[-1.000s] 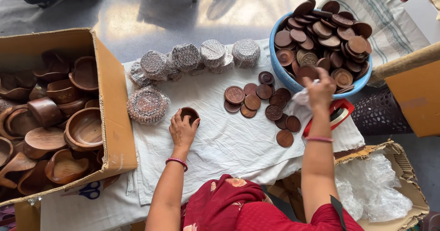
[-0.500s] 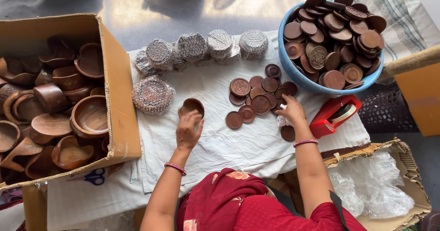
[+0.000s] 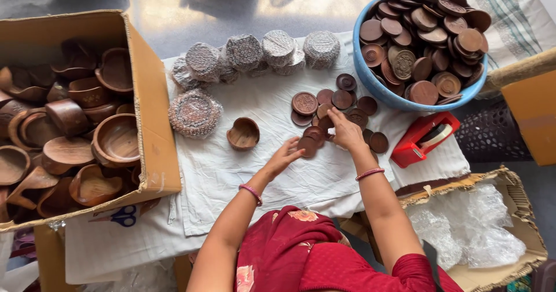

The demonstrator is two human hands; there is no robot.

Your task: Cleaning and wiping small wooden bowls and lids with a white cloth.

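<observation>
Round carved wooden discs point(image 3: 341, 101) lie loose on a white cloth point(image 3: 278, 176). My right hand point(image 3: 346, 131) rests on the pile with fingers bent over discs and a bit of white cloth under the palm. My left hand point(image 3: 284, 156) reaches in from the left, fingers apart, its tips touching a dark disc point(image 3: 307, 146). A small wooden bowl point(image 3: 243, 133) sits alone on the cloth, left of both hands. A blue basin point(image 3: 370, 78) heaped with more discs stands at the upper right.
A cardboard box point(image 3: 147, 118) full of wooden bowls fills the left. Plastic-wrapped disc stacks point(image 3: 243, 54) line the cloth's far edge. A red tape dispenser point(image 3: 420, 138) lies right of the discs. Blue-handled scissors point(image 3: 119, 217) lie lower left. A box with plastic wrap point(image 3: 480, 234) is lower right.
My right hand came down from the basin to the loose discs. My left hand let go of the small bowl and moved right to the discs. The view shifted slightly.
</observation>
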